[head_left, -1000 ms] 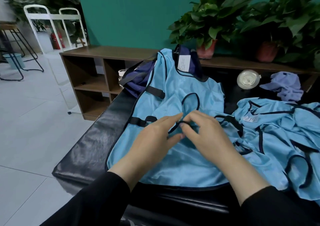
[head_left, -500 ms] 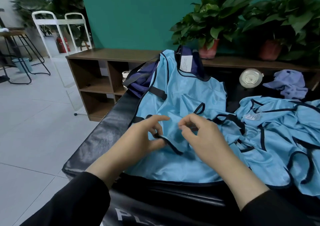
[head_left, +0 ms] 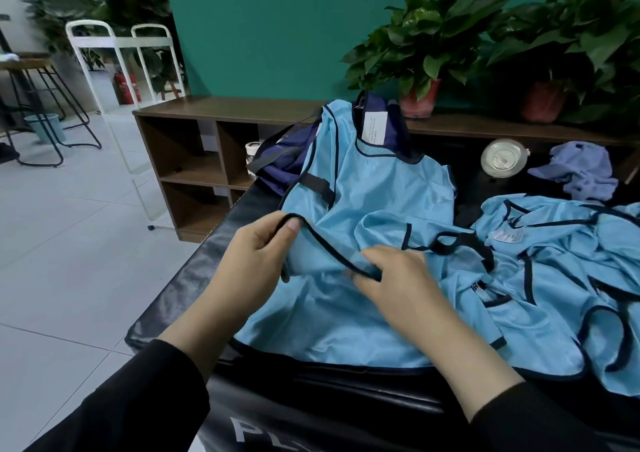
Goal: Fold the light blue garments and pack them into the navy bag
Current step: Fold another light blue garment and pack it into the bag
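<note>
A light blue vest [head_left: 377,195] with dark trim lies spread on the black padded bench [head_left: 194,278]; its top drapes over the navy bag [head_left: 287,160] at the bench's far end. My left hand [head_left: 256,257] pinches the dark-trimmed edge of the vest and holds it lifted to the left. My right hand [head_left: 398,278] grips the same trimmed edge lower down, pressed against the fabric. More light blue garments [head_left: 568,278] lie in a crumpled pile to the right. Most of the bag is hidden under the vest.
A wooden shelf unit [head_left: 214,150] runs behind the bench, with potted plants [head_left: 422,56] on top. A round clear lid [head_left: 502,157] and a lilac cloth [head_left: 581,171] sit at the back right. White rack and stools stand on the tiled floor at left.
My left hand has pulled the trimmed edge up and to the left, away from my right hand. A fold of the vest has lifted between them.
</note>
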